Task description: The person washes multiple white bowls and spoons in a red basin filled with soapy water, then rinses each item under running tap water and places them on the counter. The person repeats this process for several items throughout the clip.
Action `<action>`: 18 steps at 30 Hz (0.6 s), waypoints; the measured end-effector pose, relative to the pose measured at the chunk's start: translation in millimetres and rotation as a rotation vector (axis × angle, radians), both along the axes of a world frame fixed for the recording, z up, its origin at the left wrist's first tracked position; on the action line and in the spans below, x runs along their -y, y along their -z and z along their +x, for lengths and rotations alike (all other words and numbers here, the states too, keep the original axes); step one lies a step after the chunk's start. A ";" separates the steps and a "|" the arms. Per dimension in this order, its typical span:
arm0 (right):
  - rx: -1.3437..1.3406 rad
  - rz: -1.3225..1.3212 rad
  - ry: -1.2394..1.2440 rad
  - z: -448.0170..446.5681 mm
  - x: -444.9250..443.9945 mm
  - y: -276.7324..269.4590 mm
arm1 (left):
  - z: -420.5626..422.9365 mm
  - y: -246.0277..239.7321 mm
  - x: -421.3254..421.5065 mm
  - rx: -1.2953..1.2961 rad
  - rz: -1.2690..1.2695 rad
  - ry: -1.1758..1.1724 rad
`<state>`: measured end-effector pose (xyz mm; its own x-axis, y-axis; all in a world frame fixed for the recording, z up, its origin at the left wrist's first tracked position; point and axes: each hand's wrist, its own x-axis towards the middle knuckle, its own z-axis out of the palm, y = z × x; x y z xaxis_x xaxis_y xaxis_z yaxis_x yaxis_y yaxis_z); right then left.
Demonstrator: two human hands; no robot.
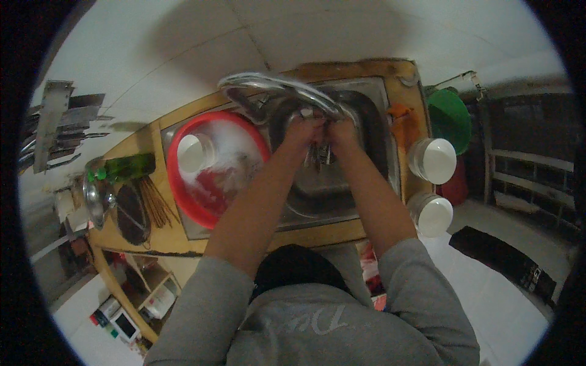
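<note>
My left hand (304, 132) and my right hand (341, 132) are close together over the stainless steel sink basin (329, 183), beneath the end of a curved chrome faucet (284, 83). Between them they grip a bundle of metal cutlery (319, 157), whose ends stick out toward me. The pieces are blurred, and the fingers hide most of them. Left of the basin, a red plastic tub (177, 192) holds white suds (231, 137). A white bowl (191, 153) sits in the tub among the foam.
Two stacks of white bowls (438, 161) (435, 216) stand at the counter's right edge, near an orange cloth (403, 121). A green basin (451, 121) is beyond. At left lie a green bottle (132, 165), a pot lid (94, 201) and a bundle of thin sticks (155, 201).
</note>
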<state>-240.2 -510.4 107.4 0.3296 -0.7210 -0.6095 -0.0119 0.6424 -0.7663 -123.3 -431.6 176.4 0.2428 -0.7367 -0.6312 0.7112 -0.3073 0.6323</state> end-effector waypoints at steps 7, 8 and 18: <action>0.292 0.324 0.171 -24.6 1.2 -50.7 | -15.5 32.2 26.1 0.050 0.062 0.098; 0.383 0.380 0.189 -29.6 4.3 -50.7 | -17.4 33.9 29.4 0.048 0.025 0.095; 0.251 0.118 0.193 -17.7 -12.8 -53.1 | -15.7 10.3 34.8 0.127 0.386 0.261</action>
